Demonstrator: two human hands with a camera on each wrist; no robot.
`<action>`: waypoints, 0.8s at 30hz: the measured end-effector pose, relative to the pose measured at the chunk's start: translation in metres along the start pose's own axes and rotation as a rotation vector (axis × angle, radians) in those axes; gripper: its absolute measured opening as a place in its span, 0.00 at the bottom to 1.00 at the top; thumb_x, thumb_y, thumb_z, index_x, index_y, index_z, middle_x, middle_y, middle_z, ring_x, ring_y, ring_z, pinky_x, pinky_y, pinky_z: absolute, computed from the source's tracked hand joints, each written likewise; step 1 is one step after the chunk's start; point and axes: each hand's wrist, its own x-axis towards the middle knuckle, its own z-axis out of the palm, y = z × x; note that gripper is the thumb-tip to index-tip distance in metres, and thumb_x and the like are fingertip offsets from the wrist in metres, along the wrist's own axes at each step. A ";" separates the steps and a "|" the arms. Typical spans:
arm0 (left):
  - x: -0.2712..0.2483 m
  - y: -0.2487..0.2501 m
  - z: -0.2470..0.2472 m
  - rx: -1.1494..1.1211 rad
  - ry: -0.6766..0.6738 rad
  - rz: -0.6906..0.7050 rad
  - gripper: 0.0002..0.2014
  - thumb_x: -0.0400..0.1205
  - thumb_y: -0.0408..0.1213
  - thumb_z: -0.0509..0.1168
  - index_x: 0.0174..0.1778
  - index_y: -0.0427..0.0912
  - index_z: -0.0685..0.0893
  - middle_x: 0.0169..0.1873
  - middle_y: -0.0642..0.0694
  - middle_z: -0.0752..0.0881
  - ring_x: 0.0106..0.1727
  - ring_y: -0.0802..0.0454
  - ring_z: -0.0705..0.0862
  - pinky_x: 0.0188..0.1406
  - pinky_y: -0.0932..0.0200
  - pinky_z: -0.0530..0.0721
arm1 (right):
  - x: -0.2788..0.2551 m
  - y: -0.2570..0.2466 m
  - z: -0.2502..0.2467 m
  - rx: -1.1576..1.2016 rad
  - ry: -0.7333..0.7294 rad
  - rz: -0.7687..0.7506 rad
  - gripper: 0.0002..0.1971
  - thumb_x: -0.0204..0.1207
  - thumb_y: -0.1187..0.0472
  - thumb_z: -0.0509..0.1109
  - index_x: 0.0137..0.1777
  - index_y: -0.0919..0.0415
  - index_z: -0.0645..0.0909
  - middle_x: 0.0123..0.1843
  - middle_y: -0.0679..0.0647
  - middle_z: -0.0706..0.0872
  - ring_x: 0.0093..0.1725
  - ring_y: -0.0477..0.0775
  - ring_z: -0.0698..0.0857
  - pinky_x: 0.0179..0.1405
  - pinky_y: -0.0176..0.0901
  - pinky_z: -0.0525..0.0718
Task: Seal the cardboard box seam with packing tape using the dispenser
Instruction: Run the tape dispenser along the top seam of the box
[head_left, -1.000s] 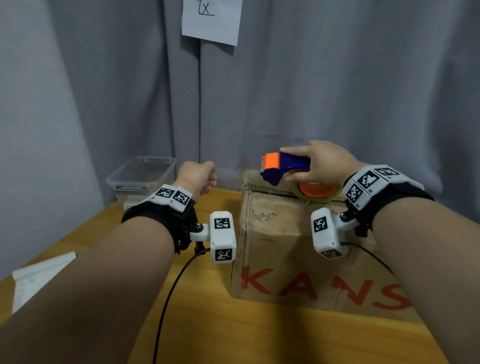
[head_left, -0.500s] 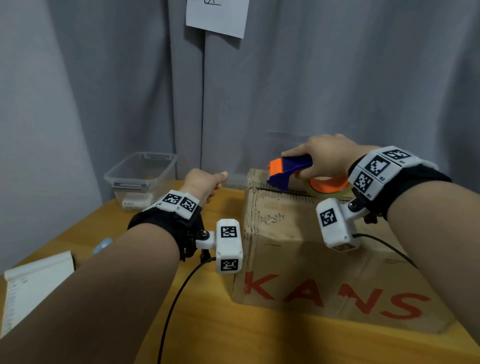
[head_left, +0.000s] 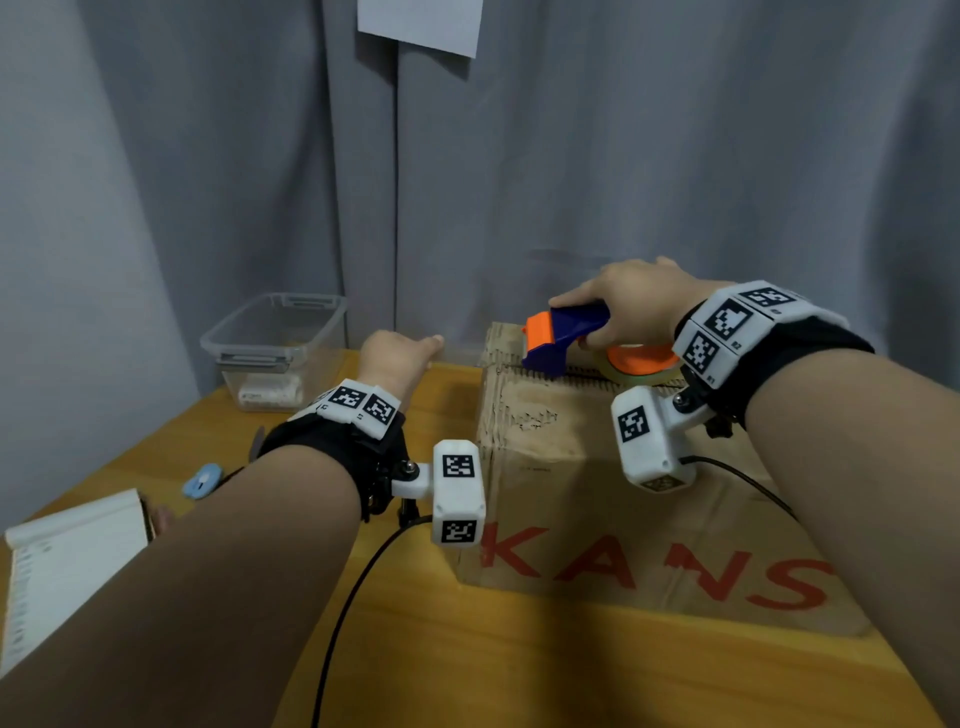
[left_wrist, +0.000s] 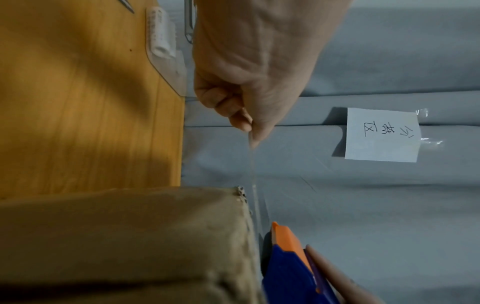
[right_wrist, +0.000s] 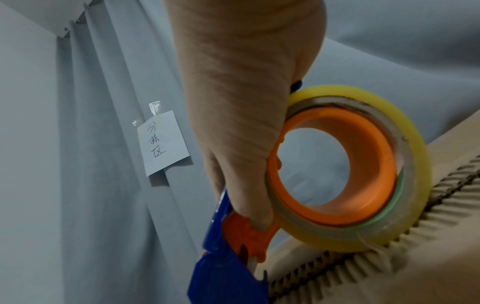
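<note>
A brown cardboard box (head_left: 613, 499) with red letters stands on the wooden table, its top seam (head_left: 613, 375) running left to right. My right hand (head_left: 631, 306) grips a blue and orange tape dispenser (head_left: 563, 332) (right_wrist: 231, 273) with its yellowish tape roll (right_wrist: 363, 232), low over the seam near the box's left end. My left hand (head_left: 397, 358) (left_wrist: 249, 125) is left of the box and pinches the end of a clear tape strip (left_wrist: 252, 164) that stretches toward the dispenser (left_wrist: 288, 267). The box (left_wrist: 124, 236) edge lies just below the strip.
A clear plastic bin (head_left: 275, 348) stands at the table's back left against the grey curtain. A small blue object (head_left: 201, 480) and a white notepad (head_left: 67, 566) lie near the left edge. A paper note (head_left: 421, 23) hangs on the curtain.
The dispenser has dropped lower onto the box top by the seam. My left hand has shifted a little away from the box while still pinching.
</note>
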 end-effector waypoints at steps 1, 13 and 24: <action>-0.001 -0.002 -0.001 0.011 -0.007 -0.009 0.21 0.78 0.43 0.70 0.23 0.40 0.74 0.20 0.47 0.73 0.21 0.51 0.70 0.39 0.58 0.71 | 0.001 -0.002 0.000 -0.018 -0.008 0.001 0.28 0.74 0.45 0.69 0.74 0.31 0.68 0.64 0.44 0.81 0.66 0.55 0.75 0.55 0.50 0.63; 0.001 0.004 -0.004 0.247 -0.094 0.060 0.23 0.77 0.46 0.71 0.56 0.27 0.84 0.61 0.30 0.83 0.65 0.34 0.80 0.61 0.47 0.81 | 0.005 -0.011 -0.002 -0.085 -0.062 0.007 0.27 0.75 0.44 0.67 0.75 0.32 0.67 0.65 0.44 0.80 0.66 0.55 0.75 0.59 0.53 0.65; 0.002 -0.017 0.004 0.283 -0.194 -0.103 0.24 0.76 0.56 0.69 0.32 0.37 0.76 0.24 0.45 0.72 0.23 0.50 0.69 0.23 0.61 0.69 | 0.005 -0.012 0.002 -0.059 -0.050 0.021 0.28 0.73 0.42 0.69 0.73 0.31 0.68 0.66 0.43 0.81 0.66 0.55 0.76 0.59 0.52 0.67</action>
